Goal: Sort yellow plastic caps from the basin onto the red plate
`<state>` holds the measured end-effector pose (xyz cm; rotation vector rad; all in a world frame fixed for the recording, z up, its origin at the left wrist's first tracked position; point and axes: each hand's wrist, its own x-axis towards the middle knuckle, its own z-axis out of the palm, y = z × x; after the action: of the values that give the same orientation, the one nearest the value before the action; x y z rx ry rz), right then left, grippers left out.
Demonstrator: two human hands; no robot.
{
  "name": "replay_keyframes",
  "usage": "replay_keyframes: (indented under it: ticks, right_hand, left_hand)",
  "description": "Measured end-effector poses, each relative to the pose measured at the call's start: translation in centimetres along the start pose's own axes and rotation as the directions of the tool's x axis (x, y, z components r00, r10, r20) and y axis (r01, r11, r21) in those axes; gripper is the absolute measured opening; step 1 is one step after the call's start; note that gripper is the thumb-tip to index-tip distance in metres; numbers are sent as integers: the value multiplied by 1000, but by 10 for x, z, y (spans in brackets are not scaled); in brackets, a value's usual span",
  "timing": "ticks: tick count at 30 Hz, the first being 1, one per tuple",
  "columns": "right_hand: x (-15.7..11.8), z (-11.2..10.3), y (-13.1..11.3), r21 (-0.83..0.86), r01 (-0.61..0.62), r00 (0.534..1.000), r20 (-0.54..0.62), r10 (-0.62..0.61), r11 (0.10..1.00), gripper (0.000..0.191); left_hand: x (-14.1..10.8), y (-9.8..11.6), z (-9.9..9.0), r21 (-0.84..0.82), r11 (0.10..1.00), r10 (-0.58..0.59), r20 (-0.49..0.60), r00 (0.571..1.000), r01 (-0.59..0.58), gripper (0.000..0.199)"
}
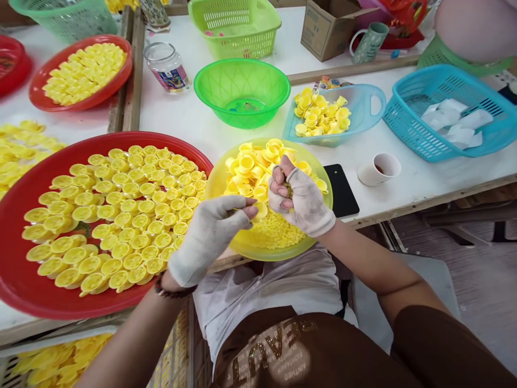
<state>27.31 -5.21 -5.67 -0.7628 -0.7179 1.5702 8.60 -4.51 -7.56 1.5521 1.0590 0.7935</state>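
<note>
My left hand (218, 231), in a white fingerless glove, pinches a small yellow cup piece (260, 211) between thumb and fingertips. Beside it on the right, my right hand (298, 195), gloved alike, is curled palm up around small yellow bits (288, 188), partly hidden by the fingers. Both hands are over a yellow bowl (218, 178) holding yellow cup pieces (247, 167) at the back and tiny yellow pellets (278, 231) at the front. To the left, a large red tray (16, 215) carries rows of filled yellow cups (131, 205).
Behind the bowl stand a green basin (242, 81), a blue scoop (357, 121) of yellow cups and a glass jar (166, 67). On the right are a black phone-like slab (342, 191), a paper cup (379, 170) and a blue basket (448, 113). Another red tray (81, 73) lies at the back left.
</note>
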Motion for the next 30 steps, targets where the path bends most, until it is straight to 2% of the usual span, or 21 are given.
replay_keyframes:
  ticks: [3, 8, 16, 21, 24, 27, 29, 30]
  right_hand:
    - [2, 10, 5, -76, 165, 986, -1, -166, 983, 52]
    - [3, 12, 13, -170, 303, 952, 10, -306, 938, 53]
    - [6, 3, 8, -218, 320, 944, -13, -330, 922, 54]
    - [-5, -10, 6, -334, 299, 949, 7, -314, 894, 45]
    - [-14, -17, 6, -527, 338, 936, 100, -338, 780, 35]
    - [-20, -22, 3, -723, 416, 902, 253, -349, 551, 29]
    - [-21, -24, 1, -781, 481, 864, 347, -365, 398, 28]
    - [-21, -25, 1, -792, 501, 848, 367, -383, 349, 27]
  left_hand:
    - [2, -7, 22, -193, 979, -55, 60, 997, 66, 29]
    - [4, -9, 33, -284, 956, -57, 67, 996, 74, 27]
    - [3, -17, 30, -353, 929, -102, 55, 993, 115, 29]
    - [3, -17, 26, -507, 841, -151, 114, 982, 188, 28]
    - [4, -15, 26, -543, 815, -148, 142, 979, 202, 26]
    - [4, -15, 28, -509, 840, -137, 140, 981, 189, 27]
    - [4, -15, 29, -500, 847, -136, 123, 983, 180, 28]
    - [3, -15, 29, -502, 847, -138, 112, 984, 176, 29]
